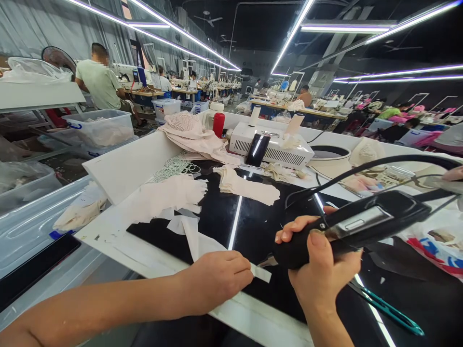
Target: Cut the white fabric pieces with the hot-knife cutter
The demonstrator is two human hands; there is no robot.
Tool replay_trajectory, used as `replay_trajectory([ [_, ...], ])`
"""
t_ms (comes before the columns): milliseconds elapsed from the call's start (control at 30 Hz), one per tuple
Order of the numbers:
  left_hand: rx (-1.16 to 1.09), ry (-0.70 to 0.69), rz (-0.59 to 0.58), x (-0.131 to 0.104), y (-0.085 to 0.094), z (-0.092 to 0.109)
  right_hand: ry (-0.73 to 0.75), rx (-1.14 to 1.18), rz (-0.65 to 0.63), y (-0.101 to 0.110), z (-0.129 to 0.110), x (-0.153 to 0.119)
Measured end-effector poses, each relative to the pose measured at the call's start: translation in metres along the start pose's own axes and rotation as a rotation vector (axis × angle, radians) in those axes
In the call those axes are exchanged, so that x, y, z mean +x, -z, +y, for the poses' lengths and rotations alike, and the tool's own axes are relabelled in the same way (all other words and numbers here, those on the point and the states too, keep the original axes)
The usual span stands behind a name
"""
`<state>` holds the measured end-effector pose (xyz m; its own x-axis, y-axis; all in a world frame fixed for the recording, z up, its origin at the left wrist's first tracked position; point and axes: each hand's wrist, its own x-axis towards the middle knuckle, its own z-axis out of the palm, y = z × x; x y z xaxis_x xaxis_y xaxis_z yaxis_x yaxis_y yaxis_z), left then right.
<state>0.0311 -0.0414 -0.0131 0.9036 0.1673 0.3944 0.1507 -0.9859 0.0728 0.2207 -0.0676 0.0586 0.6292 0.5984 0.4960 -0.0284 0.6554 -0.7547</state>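
My left hand is closed on a pale fabric strip, whose short end sticks out to the right of the fingers. The rest of the cloth runs up and left behind the hand. My right hand is wrapped round a black handheld tool with a cable, its metal tip just right of the strip end. Beyond them, a stack of pale fabric pieces and a wider pile of cut pieces lie on the glossy black surface.
Teal scissors lie at the right. A white machine with a phone against it stands behind, beside a red bottle. Plastic bins stand left; a seated person is further back.
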Motion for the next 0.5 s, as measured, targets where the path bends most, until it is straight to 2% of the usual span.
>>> replay_trajectory([
  [167, 0.010, 0.016, 0.085, 0.0050, -0.0010, -0.0008, 0.017, -0.016, -0.020, 0.0010, 0.0004, -0.0003],
  [333, 0.077, -0.025, 0.070, 0.0084, 0.0008, -0.0003, 0.038, -0.014, -0.030, 0.0019, 0.0012, -0.0006],
  [500, 0.081, -0.050, 0.105, 0.0086, 0.0035, -0.0005, 0.055, -0.009, -0.040, 0.0019, 0.0009, -0.0001],
])
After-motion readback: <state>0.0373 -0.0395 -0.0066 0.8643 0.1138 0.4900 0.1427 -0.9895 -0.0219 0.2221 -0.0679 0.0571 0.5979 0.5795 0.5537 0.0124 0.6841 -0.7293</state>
